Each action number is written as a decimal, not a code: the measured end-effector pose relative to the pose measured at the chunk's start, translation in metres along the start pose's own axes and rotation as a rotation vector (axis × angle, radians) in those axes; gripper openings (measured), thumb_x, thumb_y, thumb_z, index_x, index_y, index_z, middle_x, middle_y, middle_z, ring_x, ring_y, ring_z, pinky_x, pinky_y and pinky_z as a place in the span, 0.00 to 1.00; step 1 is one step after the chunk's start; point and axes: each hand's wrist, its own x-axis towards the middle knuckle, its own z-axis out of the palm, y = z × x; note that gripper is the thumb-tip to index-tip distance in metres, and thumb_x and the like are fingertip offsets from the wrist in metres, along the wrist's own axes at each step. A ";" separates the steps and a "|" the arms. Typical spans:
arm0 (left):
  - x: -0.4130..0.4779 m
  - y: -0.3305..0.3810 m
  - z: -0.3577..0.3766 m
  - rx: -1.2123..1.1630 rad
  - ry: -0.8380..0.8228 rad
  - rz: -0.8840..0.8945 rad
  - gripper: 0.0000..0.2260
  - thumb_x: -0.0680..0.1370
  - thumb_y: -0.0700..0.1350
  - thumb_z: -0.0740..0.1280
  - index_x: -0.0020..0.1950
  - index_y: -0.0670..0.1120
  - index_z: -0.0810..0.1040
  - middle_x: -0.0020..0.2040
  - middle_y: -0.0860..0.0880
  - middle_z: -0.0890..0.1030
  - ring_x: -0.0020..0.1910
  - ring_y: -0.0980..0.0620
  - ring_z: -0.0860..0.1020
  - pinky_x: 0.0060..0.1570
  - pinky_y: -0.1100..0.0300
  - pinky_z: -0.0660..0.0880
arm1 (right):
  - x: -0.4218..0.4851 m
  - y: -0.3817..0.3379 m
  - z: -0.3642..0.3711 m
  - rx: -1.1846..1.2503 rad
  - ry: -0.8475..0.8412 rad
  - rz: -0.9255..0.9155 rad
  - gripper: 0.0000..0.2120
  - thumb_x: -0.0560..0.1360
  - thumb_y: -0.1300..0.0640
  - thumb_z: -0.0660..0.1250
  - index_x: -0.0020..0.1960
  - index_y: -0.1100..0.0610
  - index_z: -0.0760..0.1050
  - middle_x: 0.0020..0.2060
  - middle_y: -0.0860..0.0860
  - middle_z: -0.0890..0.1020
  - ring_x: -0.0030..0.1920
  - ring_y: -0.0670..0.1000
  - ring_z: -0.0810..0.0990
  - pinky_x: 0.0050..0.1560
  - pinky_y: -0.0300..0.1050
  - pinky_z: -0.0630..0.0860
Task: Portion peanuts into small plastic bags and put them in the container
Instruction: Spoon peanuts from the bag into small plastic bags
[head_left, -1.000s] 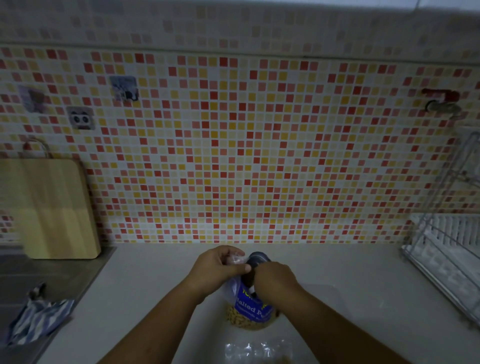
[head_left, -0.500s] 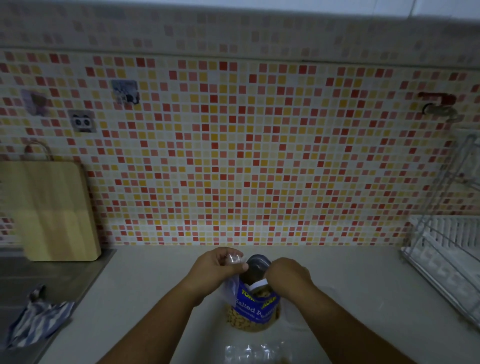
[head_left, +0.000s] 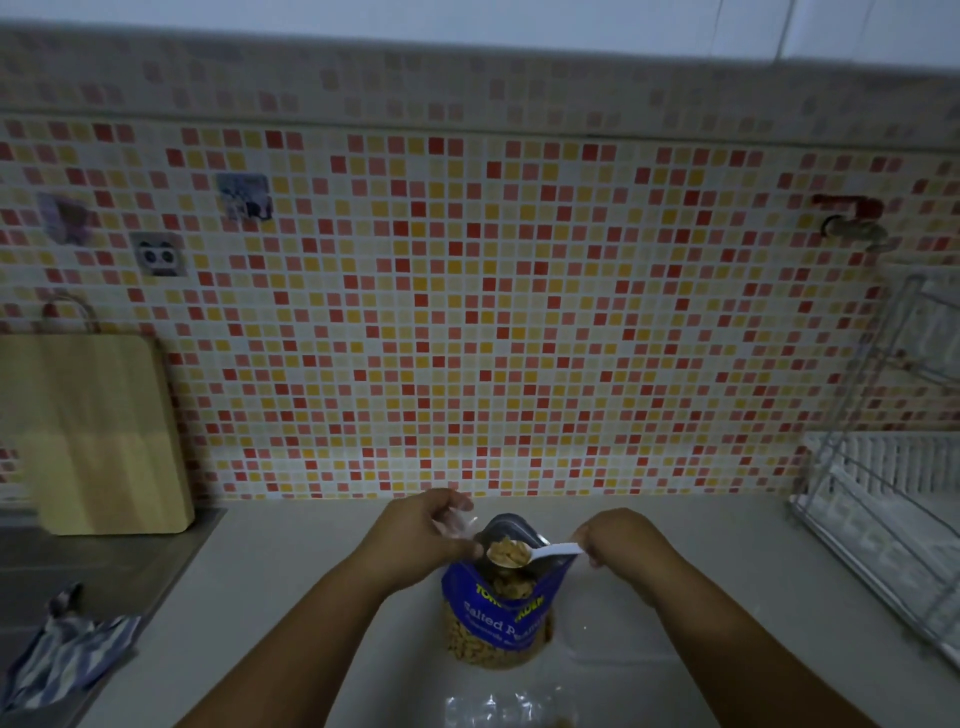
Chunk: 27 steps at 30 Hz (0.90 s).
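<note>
Dim counter (head_left: 291, 597): left hand (head_left: 421, 535) pinches blurry clear bag (head_left: 457, 522), right hand (head_left: 618, 540) grips spoon (head_left: 540, 553) w/ peanuts (head_left: 508, 552).

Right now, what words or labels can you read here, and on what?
"Salted P…": white, on the blue peanut bag; the rest is blurred.
"TON…" and "…DEN": yellow, above it on that bag; the middle is unreadable.
Small line beneath: too blurred to read.
Wall stickers: pictures, no legible words.

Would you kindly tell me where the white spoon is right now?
In the head view, low centre: the white spoon, heaped with peanuts, hovers over the open peanut bag, its handle pinched by the right hand.
</note>
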 end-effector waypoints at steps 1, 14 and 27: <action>-0.001 0.002 0.001 0.068 -0.011 0.013 0.22 0.66 0.47 0.77 0.58 0.53 0.75 0.51 0.55 0.77 0.49 0.56 0.75 0.44 0.66 0.73 | -0.005 0.003 -0.003 -0.033 -0.001 -0.005 0.19 0.78 0.62 0.59 0.70 0.58 0.68 0.65 0.59 0.74 0.60 0.56 0.75 0.62 0.47 0.70; 0.003 0.029 0.030 0.447 0.001 0.082 0.22 0.67 0.52 0.74 0.60 0.54 0.75 0.56 0.52 0.81 0.52 0.52 0.78 0.48 0.58 0.78 | -0.043 0.012 -0.030 -0.067 0.117 -0.022 0.19 0.78 0.60 0.59 0.69 0.57 0.68 0.44 0.54 0.74 0.43 0.51 0.71 0.49 0.44 0.71; 0.005 0.024 0.036 -0.046 0.119 0.066 0.13 0.68 0.48 0.75 0.50 0.54 0.77 0.47 0.54 0.82 0.45 0.58 0.79 0.40 0.68 0.74 | -0.079 0.022 -0.011 -0.125 1.266 -0.565 0.12 0.63 0.58 0.66 0.43 0.49 0.83 0.33 0.44 0.82 0.36 0.49 0.78 0.39 0.40 0.72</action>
